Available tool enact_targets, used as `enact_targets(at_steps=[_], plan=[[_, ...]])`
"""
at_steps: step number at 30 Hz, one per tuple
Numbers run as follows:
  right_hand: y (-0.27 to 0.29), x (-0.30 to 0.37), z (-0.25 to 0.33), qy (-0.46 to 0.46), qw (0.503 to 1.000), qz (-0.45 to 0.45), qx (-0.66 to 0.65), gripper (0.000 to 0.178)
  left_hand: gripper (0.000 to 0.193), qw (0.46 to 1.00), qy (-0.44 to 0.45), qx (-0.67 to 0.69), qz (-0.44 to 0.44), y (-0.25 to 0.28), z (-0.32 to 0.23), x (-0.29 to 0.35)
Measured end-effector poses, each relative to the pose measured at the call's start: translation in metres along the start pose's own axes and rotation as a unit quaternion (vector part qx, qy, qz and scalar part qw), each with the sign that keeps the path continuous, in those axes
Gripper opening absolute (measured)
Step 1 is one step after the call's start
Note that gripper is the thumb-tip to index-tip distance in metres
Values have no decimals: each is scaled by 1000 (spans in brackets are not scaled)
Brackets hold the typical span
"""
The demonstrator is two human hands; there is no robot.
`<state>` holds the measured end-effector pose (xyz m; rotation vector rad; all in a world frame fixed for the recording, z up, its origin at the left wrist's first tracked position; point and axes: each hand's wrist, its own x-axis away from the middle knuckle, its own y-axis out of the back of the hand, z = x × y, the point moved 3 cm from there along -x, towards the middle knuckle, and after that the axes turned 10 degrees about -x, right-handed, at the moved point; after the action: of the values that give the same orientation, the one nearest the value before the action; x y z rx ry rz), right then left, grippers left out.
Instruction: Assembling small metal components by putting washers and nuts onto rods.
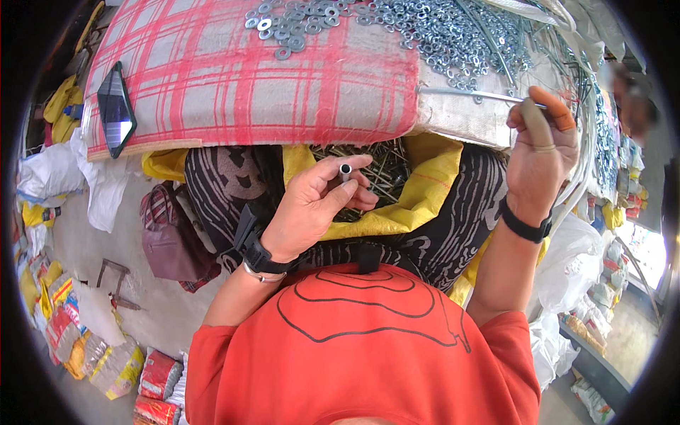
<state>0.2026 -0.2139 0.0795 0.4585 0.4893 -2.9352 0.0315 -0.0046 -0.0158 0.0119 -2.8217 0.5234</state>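
Observation:
My left hand (306, 207) is closed around a short metal tube (346, 170), whose dark round opening faces up. It hovers over an open yellow sack (397, 218) between my knees, which holds many thin metal rods (379, 170). To the right, my raised right hand (542, 152) pinches one end of a long thin metal rod (467, 93). An orange cover and a beige cover sit on fingers of this hand. The rod points left across the table edge, its far end beside the red checked cloth (297, 95).
Loose washers (290, 32) lie on the cloth, and a large heap of nuts and washers (460, 42) spreads at the back right. A dark diamond-shaped object (115, 110) stands at the table's left edge. White strands (584, 142) hang beside my right hand. Bags (113, 361) cover floor areas.

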Motion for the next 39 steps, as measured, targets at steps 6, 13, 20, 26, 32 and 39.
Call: enact_targets(at_steps=[6, 13, 20, 26, 32, 39], plan=[[-48, 16, -38, -28, 989, 104, 102, 23, 34, 996, -36, -75, -21, -2, -5, 4], [-70, 53, -24, 8, 883, 289, 371, 45, 52, 984, -13, 160, -78, 15, -8, 5], [-69, 97, -9, -70, 821, 450, 344, 36, 52, 968, -11, 234, -93, 12, -9, 0], [-64, 110, -15, -122, 866, 354, 330, 32, 49, 977, -5, 177, -114, -2, -8, 0], [-78, 119, -24, 159, 916, 194, 314, 57, 34, 989, -75, -75, 100, -40, 18, 13], [-34, 57, -39, 22, 961, -9, 275, 23, 31, 989, 106, 99, -2, -34, 12, 4]])
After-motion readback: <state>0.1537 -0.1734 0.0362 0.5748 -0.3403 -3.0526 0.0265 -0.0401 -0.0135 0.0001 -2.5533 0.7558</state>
